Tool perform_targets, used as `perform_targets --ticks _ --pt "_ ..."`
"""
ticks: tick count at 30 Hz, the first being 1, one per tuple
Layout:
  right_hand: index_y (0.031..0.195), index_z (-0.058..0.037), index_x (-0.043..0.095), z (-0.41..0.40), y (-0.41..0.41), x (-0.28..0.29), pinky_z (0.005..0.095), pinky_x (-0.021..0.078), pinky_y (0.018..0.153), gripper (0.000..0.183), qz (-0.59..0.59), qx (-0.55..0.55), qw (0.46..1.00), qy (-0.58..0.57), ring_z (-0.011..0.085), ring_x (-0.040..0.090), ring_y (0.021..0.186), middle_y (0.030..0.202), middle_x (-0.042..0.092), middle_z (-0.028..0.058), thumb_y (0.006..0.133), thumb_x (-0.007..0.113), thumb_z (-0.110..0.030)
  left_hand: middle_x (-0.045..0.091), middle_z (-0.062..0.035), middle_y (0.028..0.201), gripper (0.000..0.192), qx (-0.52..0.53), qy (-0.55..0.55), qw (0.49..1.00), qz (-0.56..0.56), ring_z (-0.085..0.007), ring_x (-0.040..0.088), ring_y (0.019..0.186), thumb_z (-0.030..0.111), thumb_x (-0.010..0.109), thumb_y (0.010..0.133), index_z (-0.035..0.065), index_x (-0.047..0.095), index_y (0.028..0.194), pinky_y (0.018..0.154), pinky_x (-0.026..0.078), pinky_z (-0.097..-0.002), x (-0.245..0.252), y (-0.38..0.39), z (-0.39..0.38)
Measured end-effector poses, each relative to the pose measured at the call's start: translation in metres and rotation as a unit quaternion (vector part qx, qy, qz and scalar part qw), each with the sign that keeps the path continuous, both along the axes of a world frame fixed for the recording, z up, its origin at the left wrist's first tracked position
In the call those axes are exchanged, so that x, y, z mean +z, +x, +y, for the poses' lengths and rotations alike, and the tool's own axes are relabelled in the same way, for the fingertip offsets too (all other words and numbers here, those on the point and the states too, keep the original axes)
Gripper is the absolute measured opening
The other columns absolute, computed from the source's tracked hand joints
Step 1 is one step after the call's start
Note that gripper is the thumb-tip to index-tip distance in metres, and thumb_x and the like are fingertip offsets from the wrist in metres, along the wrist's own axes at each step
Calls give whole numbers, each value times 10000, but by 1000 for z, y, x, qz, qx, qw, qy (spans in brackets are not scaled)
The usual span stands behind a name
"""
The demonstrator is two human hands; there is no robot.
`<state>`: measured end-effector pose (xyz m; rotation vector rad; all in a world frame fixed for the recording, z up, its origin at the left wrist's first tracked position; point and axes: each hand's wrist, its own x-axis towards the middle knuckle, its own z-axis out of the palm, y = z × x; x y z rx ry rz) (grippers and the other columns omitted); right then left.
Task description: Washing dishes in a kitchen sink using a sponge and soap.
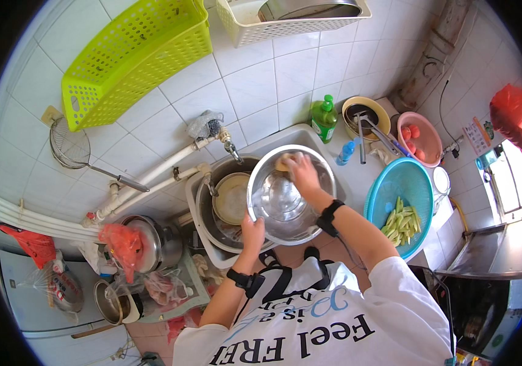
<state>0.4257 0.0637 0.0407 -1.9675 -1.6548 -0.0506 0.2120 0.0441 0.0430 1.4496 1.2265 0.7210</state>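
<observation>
A shiny stainless steel basin [279, 196] is tilted over the right part of the sink [217, 258]. My left hand [252, 233] grips the basin's near left rim. Inside the basin, my right hand [304, 174] presses a yellowish sponge [283, 163] against the far wall. Under the taps, a large metal pot [205, 219] sits in the sink with a smaller pale bowl [231, 196] within it. The steel basin hides part of both. Two metal taps, a far tap [232, 151] and a near tap [210, 184], hang over the pot.
Right of the sink stand a green detergent bottle [324, 120], a blue bottle [345, 153], a yellow bowl [383, 114] with utensils, a pink basin [432, 132] of tomatoes and a turquoise colander [380, 192] of cut vegetables. A lidded pot [167, 242] stands left. Green basket [151, 68] hangs above.
</observation>
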Motion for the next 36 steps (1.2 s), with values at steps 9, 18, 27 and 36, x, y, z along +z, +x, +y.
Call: perform_targets --ticks 9,18,27,36 --pt "1128 -145 536 -41 -52 -40 361 424 842 428 97 318 916 -225 316 492 977 1063 483 146 708 575 -75 581 -201 970 538 37 50 998 -23 -297 567 874 6 441 705 1 386 1241 779 421 -338 -14 -17 20" --pt "1141 -86 487 12 -7 4 384 409 877 439 -57 74 996 -7 362 476 1010 1091 471 173 712 512 7 578 -149 935 412 14 48 998 -24 -227 544 841 -6 461 694 -46 469 1104 776 415 -307 -10 -1 7" --pt "1070 -83 526 -39 -23 -51 398 456 789 308 -61 268 946 -170 343 517 941 987 515 193 763 506 -70 597 -171 868 341 72 87 993 12 -269 576 778 25 474 707 -44 499 1040 731 437 -342 7 -16 26" --pt "996 -44 539 12 -58 -1 390 452 709 256 332 118 934 62 346 543 854 971 540 166 744 575 -75 590 -167 947 412 12 56 998 -12 -272 565 870 28 482 732 -47 439 1134 784 424 -333 -11 9 4"
